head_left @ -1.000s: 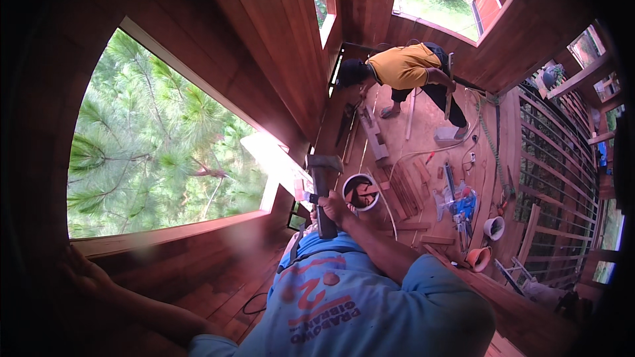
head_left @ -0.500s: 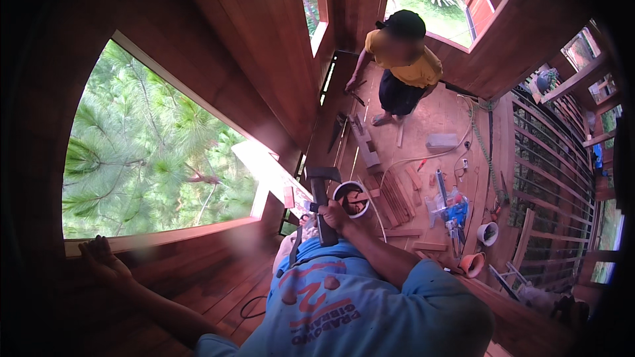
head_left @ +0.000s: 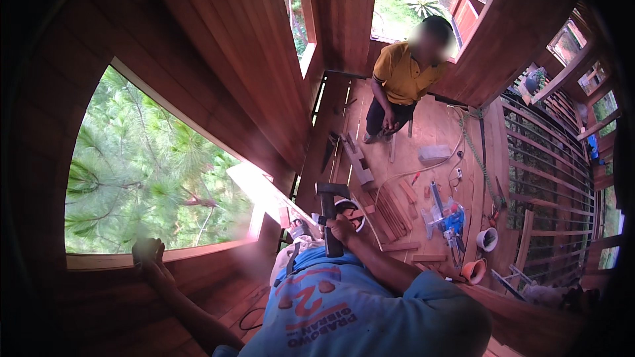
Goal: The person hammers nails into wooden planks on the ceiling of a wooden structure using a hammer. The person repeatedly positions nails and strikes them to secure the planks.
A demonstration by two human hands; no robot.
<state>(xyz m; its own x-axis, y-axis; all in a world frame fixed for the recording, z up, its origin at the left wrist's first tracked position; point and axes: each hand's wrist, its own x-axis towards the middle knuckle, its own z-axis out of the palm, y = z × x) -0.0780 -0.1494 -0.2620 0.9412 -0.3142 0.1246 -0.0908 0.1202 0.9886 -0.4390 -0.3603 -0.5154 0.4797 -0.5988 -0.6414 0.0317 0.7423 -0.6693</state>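
Item: hammer (head_left: 329, 215), dark handle and dark head, held upright in our right hand (head_left: 342, 229), fingers wrapped fully round the lower handle, above the plank floor (head_left: 456, 125) and in front of our blue shirt (head_left: 344, 304). We judge it rigid and head-heavy, best taken low on the handle as it is now. Our left hand (head_left: 148, 252) rests on the window sill (head_left: 192, 254) at the window's lower left corner, fingers curled over the wood, holding nothing we can see. Also present: a person in a yellow shirt (head_left: 402, 76) at the floor's far edge; wood offcuts (head_left: 390, 208) and a white cup (head_left: 487, 238) on the floor. The hammer face is hard to make out; our shirt hides the floor beneath us.
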